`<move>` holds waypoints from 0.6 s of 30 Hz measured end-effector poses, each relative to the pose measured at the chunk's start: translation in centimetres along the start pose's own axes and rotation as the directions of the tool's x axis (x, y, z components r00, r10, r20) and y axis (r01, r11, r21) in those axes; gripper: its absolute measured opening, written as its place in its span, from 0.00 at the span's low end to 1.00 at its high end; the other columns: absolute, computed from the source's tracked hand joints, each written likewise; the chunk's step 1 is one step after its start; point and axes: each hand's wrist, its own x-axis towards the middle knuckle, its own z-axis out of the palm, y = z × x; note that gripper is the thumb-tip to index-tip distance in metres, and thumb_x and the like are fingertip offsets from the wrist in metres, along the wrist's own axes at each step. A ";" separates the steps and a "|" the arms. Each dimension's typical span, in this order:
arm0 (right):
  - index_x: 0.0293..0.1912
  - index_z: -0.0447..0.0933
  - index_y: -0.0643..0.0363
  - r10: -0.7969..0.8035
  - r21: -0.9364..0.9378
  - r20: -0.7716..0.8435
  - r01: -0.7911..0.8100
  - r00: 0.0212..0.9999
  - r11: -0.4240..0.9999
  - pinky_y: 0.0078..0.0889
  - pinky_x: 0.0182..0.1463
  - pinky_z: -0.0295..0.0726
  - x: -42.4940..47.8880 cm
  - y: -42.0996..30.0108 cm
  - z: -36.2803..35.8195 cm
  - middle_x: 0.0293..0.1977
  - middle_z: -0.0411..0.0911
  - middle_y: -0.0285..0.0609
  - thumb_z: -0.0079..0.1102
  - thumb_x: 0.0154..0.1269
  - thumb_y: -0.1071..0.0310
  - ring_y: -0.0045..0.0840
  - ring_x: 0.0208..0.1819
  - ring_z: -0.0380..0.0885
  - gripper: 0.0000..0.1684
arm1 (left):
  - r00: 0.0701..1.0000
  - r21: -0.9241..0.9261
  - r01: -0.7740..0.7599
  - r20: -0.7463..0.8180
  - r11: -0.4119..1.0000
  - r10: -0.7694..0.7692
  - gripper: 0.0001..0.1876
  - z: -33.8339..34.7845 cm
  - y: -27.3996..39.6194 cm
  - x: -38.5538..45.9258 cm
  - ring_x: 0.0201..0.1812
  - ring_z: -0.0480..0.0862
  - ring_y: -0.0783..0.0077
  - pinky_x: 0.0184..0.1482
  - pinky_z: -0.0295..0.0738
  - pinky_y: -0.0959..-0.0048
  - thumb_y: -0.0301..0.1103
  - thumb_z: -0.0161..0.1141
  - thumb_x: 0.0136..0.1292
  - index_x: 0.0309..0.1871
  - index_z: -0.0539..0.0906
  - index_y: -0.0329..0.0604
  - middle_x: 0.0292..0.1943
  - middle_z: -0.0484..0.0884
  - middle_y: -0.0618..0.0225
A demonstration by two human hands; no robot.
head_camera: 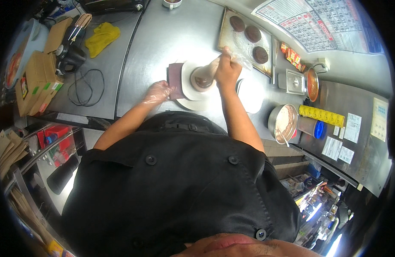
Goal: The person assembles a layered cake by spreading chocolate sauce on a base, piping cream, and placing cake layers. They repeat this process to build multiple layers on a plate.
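My right hand (229,72) grips a clear plastic piping bag (210,71), its loose top sticking out past my fist. The bag slants down over a small round cake (203,84) with a brown top and pale rim. Under the cake is a pale rounded board (188,71), above a round light base (197,105). In a clear plastic glove, my left hand (159,92) has its fingers at the edge of a maroon flat piece (176,78) beside the board. Whether it pinches that piece or only touches it is hard to tell. The bag's tip is hidden.
A baking tray (240,40) holds three dark cake rounds. Right of my right arm lie white boards (251,96) and a steel bowl of mixture (282,123). A black hand mixer (70,57), its cord and a yellow cloth (102,38) occupy the left counter.
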 end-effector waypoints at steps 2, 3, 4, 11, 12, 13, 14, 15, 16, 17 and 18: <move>0.33 0.80 0.69 -0.043 0.011 -0.009 0.044 0.999 0.999 0.29 0.36 0.73 0.2 0.7 -0.2 0.26 0.79 0.39 0.57 0.79 0.62 0.20 0.31 0.75 0.20 | 0.986 -0.044 0.052 0.161 0.998 -0.045 0.15 -0.3 0.1 0.0 0.27 0.82 0.78 0.27 0.76 0.78 0.41 0.69 0.70 0.47 0.81 0.37 0.32 0.84 0.68; 0.31 0.81 0.69 -0.065 0.016 -0.013 0.065 0.998 0.998 0.26 0.35 0.73 0.3 1.1 -0.2 0.26 0.79 0.37 0.58 0.79 0.61 0.18 0.30 0.75 0.22 | 0.989 -0.020 0.060 0.137 0.998 -0.057 0.15 -0.1 0.1 0.0 0.27 0.82 0.78 0.27 0.76 0.78 0.41 0.69 0.71 0.46 0.81 0.37 0.32 0.85 0.68; 0.31 0.81 0.68 -0.083 0.031 -0.028 0.084 0.996 0.996 0.26 0.35 0.73 0.3 1.0 -0.2 0.26 0.79 0.37 0.58 0.79 0.61 0.17 0.30 0.75 0.22 | 0.991 0.006 0.069 0.114 0.998 -0.069 0.15 0.2 1.1 -0.7 0.27 0.82 0.78 0.27 0.77 0.78 0.41 0.69 0.71 0.46 0.81 0.37 0.33 0.85 0.68; 0.31 0.80 0.71 -0.082 0.004 -0.044 0.083 0.996 0.997 0.26 0.34 0.71 0.0 0.6 0.2 0.26 0.78 0.35 0.57 0.79 0.62 0.16 0.30 0.73 0.22 | 0.987 0.014 0.120 0.110 0.993 -0.121 0.22 0.1 0.7 -0.4 0.29 0.84 0.77 0.28 0.78 0.78 0.45 0.71 0.69 0.52 0.80 0.33 0.37 0.86 0.64; 0.31 0.81 0.71 -0.085 -0.010 -0.067 0.085 0.994 0.996 0.26 0.34 0.71 0.0 0.7 0.0 0.26 0.78 0.35 0.57 0.79 0.62 0.16 0.30 0.73 0.22 | 0.973 0.086 0.153 0.164 0.985 -0.165 0.22 0.2 1.6 -0.9 0.29 0.84 0.77 0.27 0.78 0.78 0.45 0.71 0.69 0.51 0.80 0.33 0.37 0.86 0.64; 0.32 0.81 0.71 -0.101 0.004 -0.057 0.101 0.993 0.995 0.26 0.34 0.71 0.1 0.6 0.0 0.26 0.78 0.35 0.57 0.79 0.62 0.16 0.31 0.73 0.22 | 0.988 -0.011 0.110 0.115 0.994 -0.108 0.22 0.2 1.4 -1.0 0.28 0.84 0.76 0.27 0.78 0.76 0.45 0.71 0.69 0.52 0.80 0.33 0.38 0.86 0.62; 0.33 0.82 0.71 -0.116 0.020 -0.040 0.117 0.992 0.993 0.26 0.34 0.72 0.2 0.5 0.1 0.26 0.78 0.35 0.57 0.79 0.62 0.16 0.31 0.74 0.21 | 0.994 -0.052 0.079 0.079 0.996 -0.075 0.23 0.1 0.4 -0.6 0.29 0.84 0.76 0.27 0.78 0.76 0.45 0.71 0.69 0.52 0.80 0.33 0.39 0.86 0.62; 0.34 0.82 0.71 -0.132 0.036 -0.025 0.133 0.991 0.991 0.26 0.35 0.72 0.2 0.5 0.3 0.27 0.79 0.35 0.57 0.79 0.62 0.16 0.31 0.74 0.21 | 0.998 -0.091 0.046 0.041 0.995 -0.043 0.23 0.0 -0.4 -0.1 0.29 0.84 0.76 0.27 0.78 0.76 0.46 0.71 0.69 0.52 0.80 0.33 0.39 0.86 0.62; 0.34 0.82 0.71 -0.117 0.039 -0.028 0.118 0.993 0.992 0.26 0.34 0.72 0.1 0.6 0.3 0.27 0.79 0.35 0.57 0.79 0.62 0.16 0.31 0.74 0.21 | 1.000 -0.125 0.012 0.012 0.992 -0.010 0.23 0.1 -0.4 0.0 0.29 0.84 0.75 0.27 0.77 0.76 0.46 0.71 0.69 0.52 0.80 0.33 0.39 0.86 0.62; 0.35 0.82 0.71 -0.103 0.042 -0.031 0.104 0.994 0.994 0.26 0.34 0.71 0.0 0.7 0.4 0.26 0.79 0.35 0.58 0.79 0.62 0.16 0.31 0.73 0.21 | 0.996 -0.096 0.047 0.079 0.994 -0.040 0.21 0.0 -0.5 0.1 0.28 0.83 0.75 0.27 0.77 0.76 0.45 0.70 0.70 0.50 0.80 0.32 0.35 0.85 0.63; 0.35 0.82 0.71 -0.088 0.046 -0.033 0.089 0.996 0.995 0.26 0.34 0.71 -0.1 0.8 0.4 0.26 0.78 0.35 0.58 0.79 0.61 0.16 0.30 0.73 0.21 | 0.987 -0.064 0.081 0.144 0.995 -0.071 0.20 -0.2 -0.5 0.1 0.26 0.81 0.75 0.28 0.76 0.75 0.43 0.69 0.71 0.48 0.81 0.32 0.31 0.83 0.64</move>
